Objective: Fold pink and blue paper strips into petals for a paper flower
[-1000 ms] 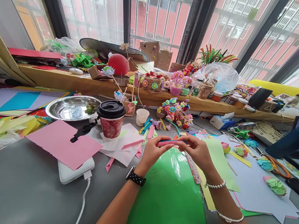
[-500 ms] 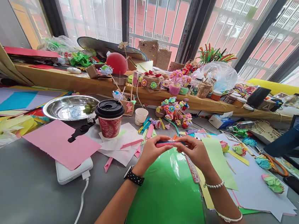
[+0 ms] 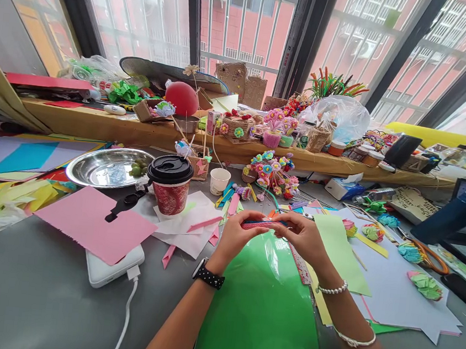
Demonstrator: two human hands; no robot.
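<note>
Pinching a folded pink paper strip from both ends, the left hand and right hand meet just above the far edge of a glossy green sheet that lies on the grey tabletop. Both hands are closed on the strip, fingertips gripping it so it runs level between them. A black dotted watch sits on the left wrist, and 2 pearl bracelets circle the right forearm. At 10 o'clock from the hands stands a red paper cup with a black lid, resting on white paper scraps; beyond it, at 10 o'clock again, lies a steel plate with small green fruits on it. At 9 o'clock a pink sheet overlaps a white power bank with its cable plugged in. At 12 o'clock, near the hands, is a cluster of paper flowers. At 3 o'clock a pale green sheet lies just beside the right hand, on white paper.
</note>
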